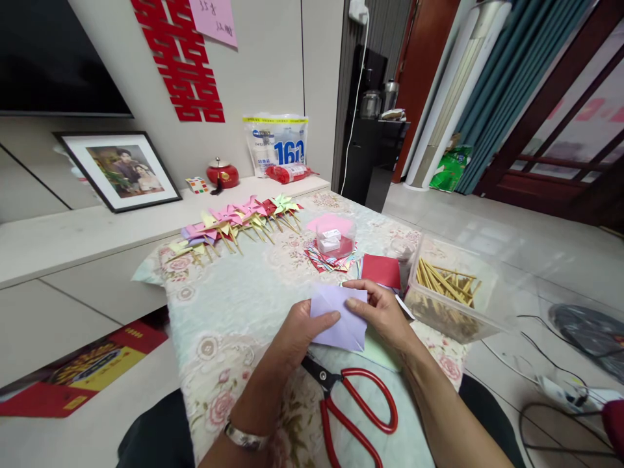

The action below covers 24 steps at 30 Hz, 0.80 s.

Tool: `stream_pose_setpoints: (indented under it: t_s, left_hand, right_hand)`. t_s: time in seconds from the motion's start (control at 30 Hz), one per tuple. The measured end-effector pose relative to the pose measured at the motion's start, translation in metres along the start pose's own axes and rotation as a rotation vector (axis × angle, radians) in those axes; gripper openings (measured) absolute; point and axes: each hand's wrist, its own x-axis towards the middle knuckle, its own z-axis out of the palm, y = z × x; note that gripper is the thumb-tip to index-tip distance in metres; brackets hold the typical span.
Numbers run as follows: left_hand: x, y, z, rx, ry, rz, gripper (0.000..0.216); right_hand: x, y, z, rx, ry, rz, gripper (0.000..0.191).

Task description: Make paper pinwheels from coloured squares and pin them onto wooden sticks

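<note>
Both my hands hold a square of lilac paper just above the floral tablecloth. My left hand pinches its left edge with the thumb on top. My right hand grips the right side, fingers curled over the upper edge. Red-handled scissors lie on the cloth right beneath my hands. A red paper square lies just beyond my right hand.
A row of paper pinwheels on sticks lies at the far left of the table. A stack of coloured papers with a small clear box sits in the middle. A clear tub of wooden sticks stands at the right edge. Cables trail on the floor.
</note>
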Motion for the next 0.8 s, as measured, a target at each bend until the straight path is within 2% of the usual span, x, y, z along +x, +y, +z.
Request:
stream_pose_setpoints:
  t_s: [0.2,0.33,0.43,0.53,0.63,0.7,0.8]
  left_hand:
    - [-0.001,0.002,0.002,-0.037,0.062,0.021,0.043]
    - [0.000,0.002,0.003,-0.048,0.075,0.035,0.041]
    - [-0.001,0.003,0.003,-0.079,0.067,0.038,0.043]
    - [-0.002,0.006,0.004,-0.117,0.038,0.007,0.044]
    - [-0.005,0.010,0.006,-0.159,-0.026,-0.026,0.042]
    - [-0.007,0.012,0.008,-0.195,-0.079,-0.040,0.042]
    - [-0.008,0.012,0.010,-0.221,-0.130,-0.070,0.040]
  right_hand:
    - [0.000,-0.006,0.005,0.196,-0.066,0.043,0.039]
    - [-0.001,-0.008,0.004,0.232,-0.103,0.020,0.034]
    - [0.000,-0.007,0.001,0.238,-0.078,-0.011,0.032]
    - [0.002,-0.005,-0.001,0.310,-0.021,-0.005,0.036]
    - [0.003,-0.004,-0.003,0.372,-0.020,0.013,0.032]
    - [0.001,-0.006,-0.003,0.336,-0.066,-0.015,0.033]
    - [-0.002,-0.012,-0.005,0.193,-0.212,-0.139,0.050]
